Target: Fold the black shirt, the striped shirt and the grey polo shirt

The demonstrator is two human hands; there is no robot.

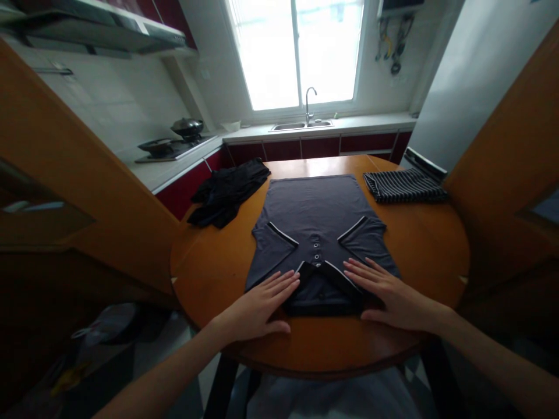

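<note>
A dark grey polo shirt [312,203] lies spread on the round wooden table [209,279], its collar [336,279] toward me and its hem at the far side. Both short sleeves are folded inward over the front, and their black-and-white trim slants toward the buttons. My left hand [264,305] rests flat at the left of the collar, fingers stretched out over the cloth. On the other side, my right hand [386,294] lies flat by the collar's right edge with its fingers extended. Neither hand grips the fabric.
A crumpled black garment [231,192] lies at the table's far left. Folded black-and-white striped cloth [404,185] sits at the far right. Behind the table are a sink [301,125] and a stove [177,150] with pans. Wooden doors [87,151] flank the table.
</note>
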